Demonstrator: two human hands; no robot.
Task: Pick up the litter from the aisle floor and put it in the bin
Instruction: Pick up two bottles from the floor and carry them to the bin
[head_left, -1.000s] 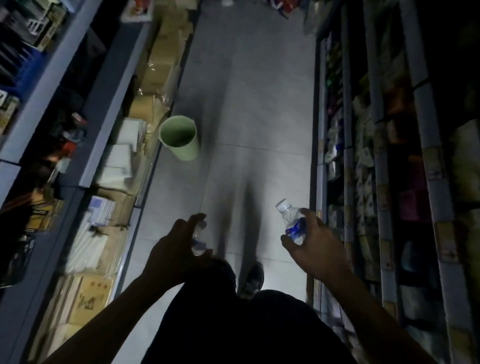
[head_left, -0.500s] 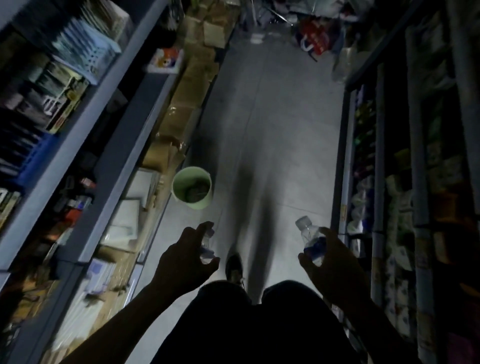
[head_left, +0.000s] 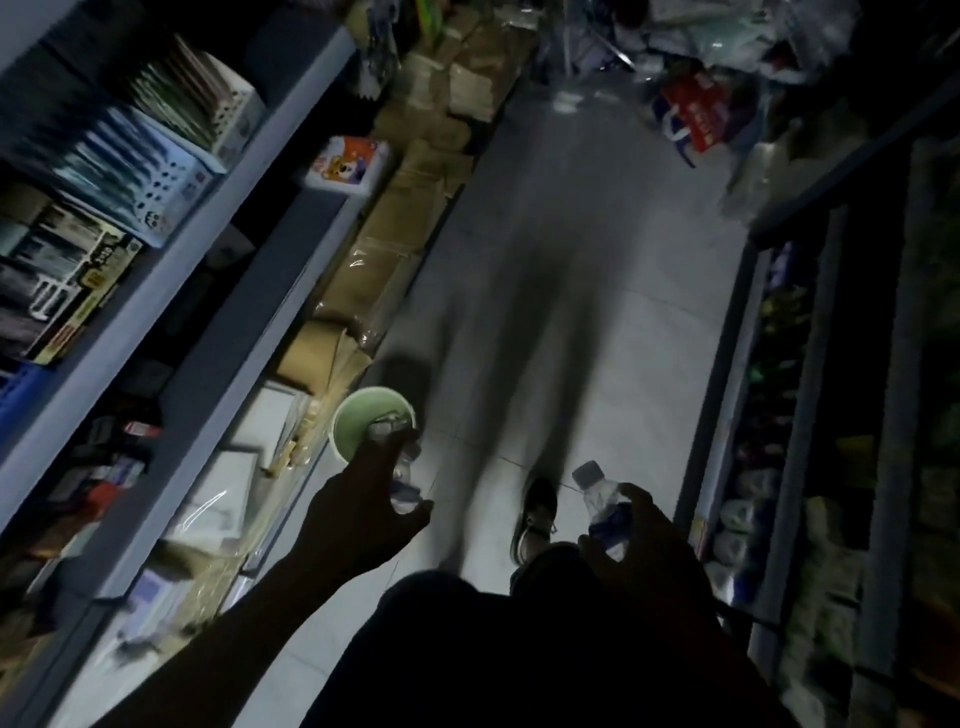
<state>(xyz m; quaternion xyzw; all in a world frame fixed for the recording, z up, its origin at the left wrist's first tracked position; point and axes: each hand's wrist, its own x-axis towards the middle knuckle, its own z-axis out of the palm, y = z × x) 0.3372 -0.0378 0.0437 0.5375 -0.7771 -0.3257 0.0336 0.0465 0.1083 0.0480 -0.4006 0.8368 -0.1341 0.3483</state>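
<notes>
A pale green bin (head_left: 353, 423) stands on the aisle floor beside the left shelf, with some litter lying inside it. My left hand (head_left: 358, 512) reaches toward the bin's near rim and grips a small clear plastic bottle (head_left: 405, 475), mostly hidden by the fingers. My right hand (head_left: 641, 548) is lower right and holds a clear water bottle with a blue label (head_left: 602, 499), cap pointing up and left. The scene is dim and the hands show as dark shapes.
Shelves of goods line both sides of the narrow tiled aisle. Cardboard boxes (head_left: 395, 228) run along the foot of the left shelf. Red and white bags (head_left: 691, 111) and clutter lie at the far end. My foot in a sandal (head_left: 535, 514) is on the floor between my hands.
I have walked forward: the bin now sits much closer, just beyond my left hand. Both hands still hold their bottles, and the left hand has reached out toward the bin.
</notes>
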